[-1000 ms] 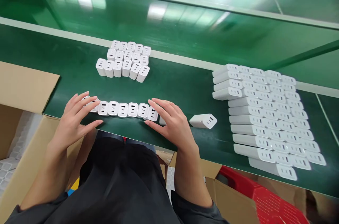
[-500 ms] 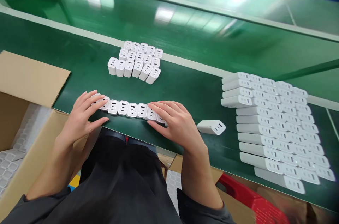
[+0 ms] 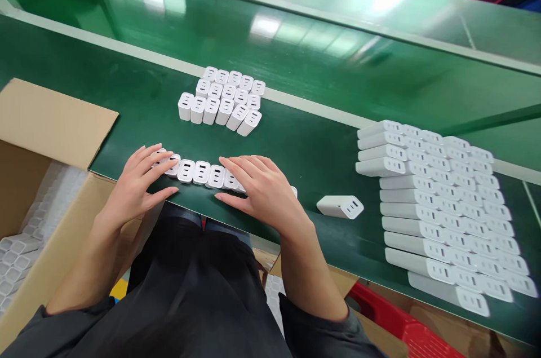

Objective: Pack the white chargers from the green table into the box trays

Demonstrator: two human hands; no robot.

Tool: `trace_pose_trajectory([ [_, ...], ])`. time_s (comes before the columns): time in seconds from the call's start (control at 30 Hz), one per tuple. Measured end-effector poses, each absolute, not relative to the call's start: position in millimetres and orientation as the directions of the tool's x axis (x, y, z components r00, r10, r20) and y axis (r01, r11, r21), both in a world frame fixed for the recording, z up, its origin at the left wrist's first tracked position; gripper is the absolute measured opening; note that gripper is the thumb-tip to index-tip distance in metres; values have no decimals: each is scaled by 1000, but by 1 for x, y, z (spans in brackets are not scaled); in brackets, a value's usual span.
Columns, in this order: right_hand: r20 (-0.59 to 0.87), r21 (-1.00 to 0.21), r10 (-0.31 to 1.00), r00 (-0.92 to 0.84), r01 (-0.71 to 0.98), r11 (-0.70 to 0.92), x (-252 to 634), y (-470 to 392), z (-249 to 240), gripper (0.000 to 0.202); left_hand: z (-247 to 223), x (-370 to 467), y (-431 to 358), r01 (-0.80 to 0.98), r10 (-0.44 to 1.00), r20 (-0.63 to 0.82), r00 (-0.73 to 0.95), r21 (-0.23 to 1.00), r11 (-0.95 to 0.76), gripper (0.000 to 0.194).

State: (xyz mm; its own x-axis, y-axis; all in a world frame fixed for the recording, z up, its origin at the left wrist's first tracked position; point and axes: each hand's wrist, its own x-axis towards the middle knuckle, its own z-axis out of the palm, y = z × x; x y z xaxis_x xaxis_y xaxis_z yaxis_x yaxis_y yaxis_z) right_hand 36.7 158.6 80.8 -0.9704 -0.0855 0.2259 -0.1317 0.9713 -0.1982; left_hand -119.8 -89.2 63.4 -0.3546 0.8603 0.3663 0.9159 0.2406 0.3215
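A row of white multi-port chargers (image 3: pixel 201 172) stands near the front edge of the green bench, port faces up. At the row's left end is my left hand (image 3: pixel 139 186), fingers spread over the end chargers and thumb in front of them. My right hand (image 3: pixel 264 191) spans the right part of the row, fingers stretched along the far side and thumb on the near side; it hides several chargers. Just past it, the corner of one charger (image 3: pixel 295 192) shows. A single charger (image 3: pixel 340 207) lies on its side farther right.
Upright chargers (image 3: pixel 226 110) stand in rows farther back. A large stack of lying chargers (image 3: pixel 406 228) occupies the right side. An open cardboard box (image 3: pixel 59 115) with clear plastic trays (image 3: pixel 19 259) stands at the left. A red stool (image 3: pixel 393 313) is below the bench.
My right hand has slid left along the row, uncovering a charger at its right end. My left hand stays at the left end. The whole view has shifted slightly.
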Motion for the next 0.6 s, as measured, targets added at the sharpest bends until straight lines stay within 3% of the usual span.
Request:
trace_pose_trajectory([
  [0.4,159,-185,-109,-981,-138,973,23,151,78,45,60,-119,-90,907,860,356,-366,345,242,52],
  [0.6,279,-286,-93,-956,-175,942,27,155,83,37,59,-121,-92,906,851,373,-370,347,241,53],
])
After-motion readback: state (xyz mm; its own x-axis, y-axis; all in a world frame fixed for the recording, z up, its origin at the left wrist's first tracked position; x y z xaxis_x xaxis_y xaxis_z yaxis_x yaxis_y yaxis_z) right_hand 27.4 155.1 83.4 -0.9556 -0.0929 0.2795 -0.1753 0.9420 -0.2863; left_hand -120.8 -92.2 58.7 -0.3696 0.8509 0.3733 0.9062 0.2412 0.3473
